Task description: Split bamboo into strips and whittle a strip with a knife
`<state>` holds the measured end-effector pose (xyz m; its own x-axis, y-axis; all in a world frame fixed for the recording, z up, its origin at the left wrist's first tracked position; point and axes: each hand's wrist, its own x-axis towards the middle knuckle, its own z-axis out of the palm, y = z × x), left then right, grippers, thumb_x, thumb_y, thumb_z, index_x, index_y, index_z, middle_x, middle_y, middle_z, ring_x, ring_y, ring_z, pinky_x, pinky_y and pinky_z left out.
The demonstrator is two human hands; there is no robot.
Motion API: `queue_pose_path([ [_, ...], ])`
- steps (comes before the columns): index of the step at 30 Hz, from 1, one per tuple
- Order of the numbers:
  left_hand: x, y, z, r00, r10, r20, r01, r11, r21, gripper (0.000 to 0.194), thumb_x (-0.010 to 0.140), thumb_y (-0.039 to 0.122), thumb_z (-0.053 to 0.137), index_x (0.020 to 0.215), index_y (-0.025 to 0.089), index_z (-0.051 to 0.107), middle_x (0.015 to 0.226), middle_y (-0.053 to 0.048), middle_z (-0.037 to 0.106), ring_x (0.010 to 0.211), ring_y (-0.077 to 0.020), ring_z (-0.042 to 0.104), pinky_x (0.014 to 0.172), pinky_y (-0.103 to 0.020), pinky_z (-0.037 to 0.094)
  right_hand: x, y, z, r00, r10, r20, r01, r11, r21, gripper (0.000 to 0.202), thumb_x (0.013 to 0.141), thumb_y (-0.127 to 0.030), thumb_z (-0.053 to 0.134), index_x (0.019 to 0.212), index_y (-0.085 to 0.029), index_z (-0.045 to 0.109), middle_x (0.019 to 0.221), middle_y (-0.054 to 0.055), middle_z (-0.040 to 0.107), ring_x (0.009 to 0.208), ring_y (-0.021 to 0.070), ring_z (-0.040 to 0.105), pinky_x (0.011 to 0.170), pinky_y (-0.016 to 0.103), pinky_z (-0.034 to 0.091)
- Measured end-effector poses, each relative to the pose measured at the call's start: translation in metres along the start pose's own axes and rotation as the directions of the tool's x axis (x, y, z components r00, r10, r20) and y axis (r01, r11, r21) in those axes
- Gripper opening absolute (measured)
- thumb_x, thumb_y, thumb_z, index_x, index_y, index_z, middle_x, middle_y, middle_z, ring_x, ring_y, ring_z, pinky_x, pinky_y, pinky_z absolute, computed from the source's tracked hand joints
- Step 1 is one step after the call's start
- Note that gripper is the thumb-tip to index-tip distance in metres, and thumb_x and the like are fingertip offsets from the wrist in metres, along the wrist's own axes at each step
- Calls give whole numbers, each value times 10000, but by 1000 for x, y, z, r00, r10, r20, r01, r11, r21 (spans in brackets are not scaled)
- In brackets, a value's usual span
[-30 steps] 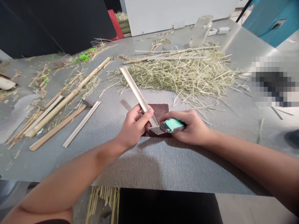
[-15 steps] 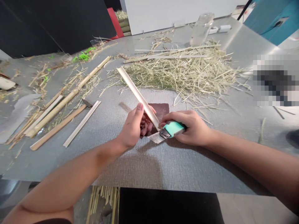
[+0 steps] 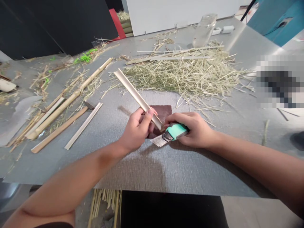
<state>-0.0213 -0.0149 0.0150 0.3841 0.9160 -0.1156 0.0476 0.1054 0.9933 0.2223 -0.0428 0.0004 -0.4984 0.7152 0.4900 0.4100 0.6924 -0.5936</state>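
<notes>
The left hand (image 3: 139, 128) pinches a split-bamboo strip (image 3: 133, 91) near its lower end. The strip's long axis slants from beyond that hand down to just beside the right hand (image 3: 194, 128), which grips a mint-green utility knife (image 3: 177, 130), blade directed leftward.

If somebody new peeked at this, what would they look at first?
Probably the turquoise knife near the middle, in the right hand with its blade out. Next, maybe the big heap of shavings on the table beyond the hands. The pale strip slanting up from the left hand stands out too.
</notes>
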Motion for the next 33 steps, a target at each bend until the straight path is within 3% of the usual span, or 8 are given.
queue_pose_path([
  [7,16,2,-10,984,65,-168,-75,996,-53,459,1048,678,614,1068,220,603,555,71,531,423,-61,442,433,-216,336,-1,-3,2,999,-28,-34,26,999,-48,385,800,-111,640,1172,-188,695,933,-25,748,770,48,665,722,177,440],
  [10,16,2,-10,985,72,-155,-84,994,-68,470,1057,685,587,1037,216,608,560,58,540,440,-68,468,441,-220,362,-2,-2,3,989,72,-130,-74,997,-9,379,817,-97,663,1177,-196,732,988,-7,775,815,66,702,745,181,489],
  [15,6,0,-6,997,69,-21,-70,996,-50,463,1058,673,605,1057,212,642,575,47,563,469,-67,503,442,-202,368,0,4,6,898,270,-347,-270,962,51,352,916,-164,681,1252,-204,778,1188,56,791,1022,147,753,881,261,590],
  [18,2,0,-4,997,68,32,-67,997,-33,450,1058,654,625,1079,206,661,588,43,580,468,-58,499,447,-194,374,2,2,5,926,251,-281,-234,968,91,335,932,-222,712,1258,-179,782,1139,54,794,966,118,745,852,227,576],
  [21,-1,2,-2,997,65,51,-64,998,-26,445,1060,649,625,1081,207,668,609,42,584,473,-56,494,462,-198,395,3,-3,3,982,133,-135,-119,987,108,267,894,-227,741,1145,-149,785,940,15,774,765,48,679,714,159,492],
  [23,-2,3,-1,995,78,68,-76,997,-33,441,1058,644,633,1079,205,674,606,42,568,493,-61,505,483,-201,409,2,-5,2,995,55,-88,-47,996,81,258,857,-194,734,1105,-148,786,864,-5,749,704,29,640,671,147,450],
  [27,-3,2,-1,991,106,84,-103,994,-42,512,1083,683,542,1089,194,693,621,24,592,503,-68,513,487,-213,411,1,-4,3,990,50,-129,-45,998,38,266,828,-144,707,1081,-147,790,847,-8,741,685,22,619,666,145,440],
  [33,-2,-5,-2,997,77,15,-77,997,27,593,1085,722,496,853,192,628,536,22,551,448,-62,472,451,-213,369,1,-4,4,968,128,-214,-125,992,27,206,842,-175,701,1033,-145,774,870,3,756,692,31,634,656,152,447],
])
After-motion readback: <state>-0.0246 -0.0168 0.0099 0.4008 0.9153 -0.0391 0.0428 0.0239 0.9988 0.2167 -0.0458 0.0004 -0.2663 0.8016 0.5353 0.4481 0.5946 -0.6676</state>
